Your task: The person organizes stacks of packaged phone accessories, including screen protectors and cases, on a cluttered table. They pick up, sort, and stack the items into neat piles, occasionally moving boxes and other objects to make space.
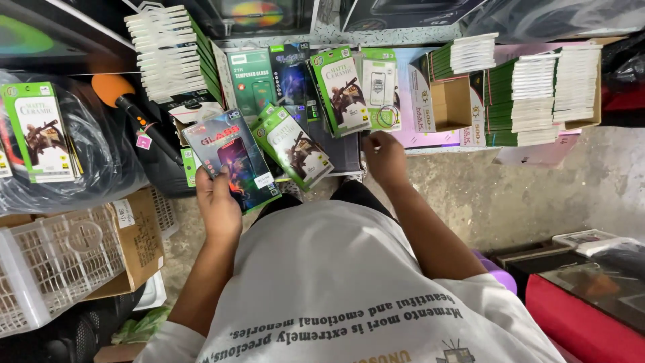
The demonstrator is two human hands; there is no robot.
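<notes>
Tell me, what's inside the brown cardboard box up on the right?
The brown cardboard box holds rows of thin green-and-white packets standing on edge. Only their edges show; whatever lies beneath them is covered.

I see my left hand (218, 202) raised ahead of my chest, fingers curled and thumb pressed forward in a closed grip, forearm bare and angled up. My right hand (384, 158) reaches farther forward, arm nearly straight, fingers bent down and bunched together.

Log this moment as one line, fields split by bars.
left hand: holds dark packet | right hand: on the spread packets, grip unclear | nearby: green packet, cardboard box
</notes>
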